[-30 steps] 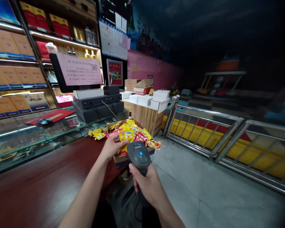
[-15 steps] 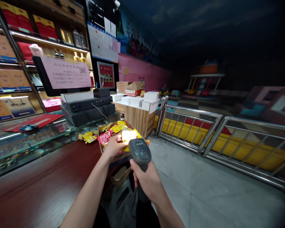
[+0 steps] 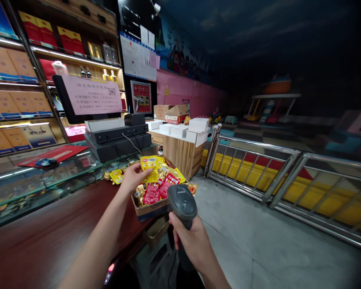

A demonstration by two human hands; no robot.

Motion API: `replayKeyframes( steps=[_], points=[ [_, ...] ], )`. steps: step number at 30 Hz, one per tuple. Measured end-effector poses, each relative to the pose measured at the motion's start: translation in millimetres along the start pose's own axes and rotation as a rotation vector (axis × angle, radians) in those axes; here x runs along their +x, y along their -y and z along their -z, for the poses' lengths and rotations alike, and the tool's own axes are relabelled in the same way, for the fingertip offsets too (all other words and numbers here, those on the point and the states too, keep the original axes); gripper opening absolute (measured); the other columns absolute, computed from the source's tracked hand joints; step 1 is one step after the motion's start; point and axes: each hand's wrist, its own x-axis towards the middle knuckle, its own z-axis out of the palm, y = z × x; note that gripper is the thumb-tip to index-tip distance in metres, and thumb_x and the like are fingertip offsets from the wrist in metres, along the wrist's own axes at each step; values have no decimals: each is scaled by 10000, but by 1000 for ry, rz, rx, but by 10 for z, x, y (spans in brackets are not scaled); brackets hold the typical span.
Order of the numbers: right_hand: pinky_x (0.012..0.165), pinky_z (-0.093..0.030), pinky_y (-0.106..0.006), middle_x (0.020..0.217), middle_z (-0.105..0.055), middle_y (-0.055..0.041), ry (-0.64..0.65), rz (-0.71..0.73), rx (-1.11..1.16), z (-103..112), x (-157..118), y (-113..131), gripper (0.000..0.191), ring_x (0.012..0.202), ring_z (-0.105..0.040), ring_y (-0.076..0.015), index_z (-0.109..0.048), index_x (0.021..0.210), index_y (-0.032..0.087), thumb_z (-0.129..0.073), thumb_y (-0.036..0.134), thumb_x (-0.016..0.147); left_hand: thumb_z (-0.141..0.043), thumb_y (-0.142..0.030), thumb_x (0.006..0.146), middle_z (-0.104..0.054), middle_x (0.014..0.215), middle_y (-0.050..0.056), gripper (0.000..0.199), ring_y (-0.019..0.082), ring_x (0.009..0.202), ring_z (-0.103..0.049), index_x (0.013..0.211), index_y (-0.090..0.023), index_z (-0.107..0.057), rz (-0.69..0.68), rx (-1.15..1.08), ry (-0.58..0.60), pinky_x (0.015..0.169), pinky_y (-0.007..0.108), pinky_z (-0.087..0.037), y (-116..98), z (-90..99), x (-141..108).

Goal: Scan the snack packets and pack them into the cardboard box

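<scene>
My right hand (image 3: 190, 237) is wrapped round the handle of a dark barcode scanner (image 3: 183, 200), its head pointing away from me. Between the thumb and fingers of my left hand (image 3: 134, 178) is a yellow snack packet (image 3: 149, 165), lifted over the far left part of an open cardboard box (image 3: 150, 210). Red packets (image 3: 156, 192) and several yellow and gold ones fill the box. It rests at the edge of the dark red counter (image 3: 108, 212). A few more yellow packets (image 3: 116, 176) lie left of the box. The scanner hides part of the box's right side.
A monitor (image 3: 90, 94) with a pink paper sign stands on the glass case, left of the box. A mouse (image 3: 46, 162) lies on a red mat. White boxes (image 3: 179, 131) sit on a wooden cabinet (image 3: 177, 154). To the right runs a metal railing (image 3: 258, 156).
My left hand has drawn the yellow packet back left, away from the scanner. The bright light on the packet is gone, and red packets in the box now show.
</scene>
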Motion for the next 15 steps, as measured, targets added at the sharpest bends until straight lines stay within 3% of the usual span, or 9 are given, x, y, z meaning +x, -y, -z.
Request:
replayKeyframes(
  steps=[4,8,12,15],
  points=[
    [405,-418,-223,442,-531,52,13,-10,6,36,119,-87,527,370,-490,-118,-593,804,201,-674,722,823,-925,-525,512,-795,831,86,552,234,731,-715,893,-146,-797,-15,207,-26,670,308,-539,36,150,404],
    [416,-430,-221,444,-538,49,5,-5,-58,59,199,-145,534,369,-498,-114,-612,822,188,-638,720,854,-867,-561,571,-788,793,82,507,236,700,-697,859,-147,-808,-19,350,-5,613,290,-481,118,73,625],
    [406,-425,-220,440,-532,50,5,-2,-73,55,242,-170,544,365,-490,-112,-627,845,173,-634,717,859,-825,-530,627,-787,800,81,445,263,741,-710,862,-152,-816,-20,480,39,659,309,-481,211,-43,703],
    [403,-443,-231,441,-534,51,-7,-23,-57,17,274,-196,551,361,-495,-121,-637,866,174,-659,724,833,-828,-458,642,-792,853,99,440,295,831,-722,963,-157,-823,-98,637,-47,765,342,-497,270,-19,721]
  ],
)
